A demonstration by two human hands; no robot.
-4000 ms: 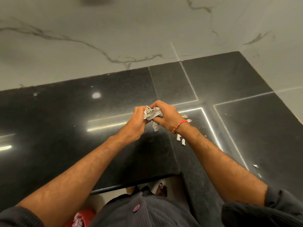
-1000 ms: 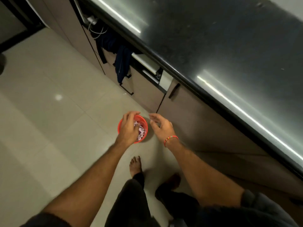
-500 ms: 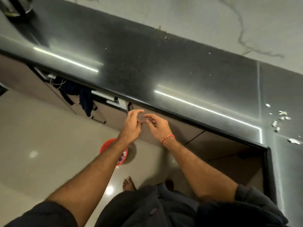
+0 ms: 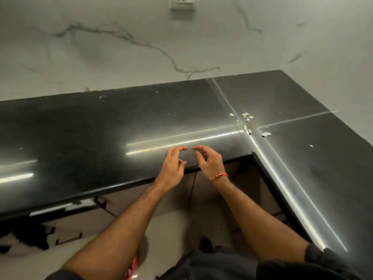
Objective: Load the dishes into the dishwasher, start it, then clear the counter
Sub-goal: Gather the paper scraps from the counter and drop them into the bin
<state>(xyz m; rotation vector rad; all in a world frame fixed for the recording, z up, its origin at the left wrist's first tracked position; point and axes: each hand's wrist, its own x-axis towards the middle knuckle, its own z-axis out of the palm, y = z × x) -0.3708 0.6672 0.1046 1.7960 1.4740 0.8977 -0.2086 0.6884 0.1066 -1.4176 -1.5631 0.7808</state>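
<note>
Both hands empty over bench front edge; scraps wait at the inner corner.
Left hand point(image 4: 173, 164) and right hand point(image 4: 210, 161) hover side by side, fingers loosely curled, holding nothing. White scraps point(image 4: 247, 123) lie scattered on the bench point(image 4: 101, 128) near its inner corner, right of the hands. They look light, thin, flimsy: best pinched or swept into a palm. A red tub point(image 4: 131, 267) is on the floor, mostly hidden; contents can't be told.

left hand point(image 4: 173, 164): empty, fingers loosely curled | right hand point(image 4: 210, 161): empty, fingers loosely curled | hands' index fingertips nearly meeting
</note>
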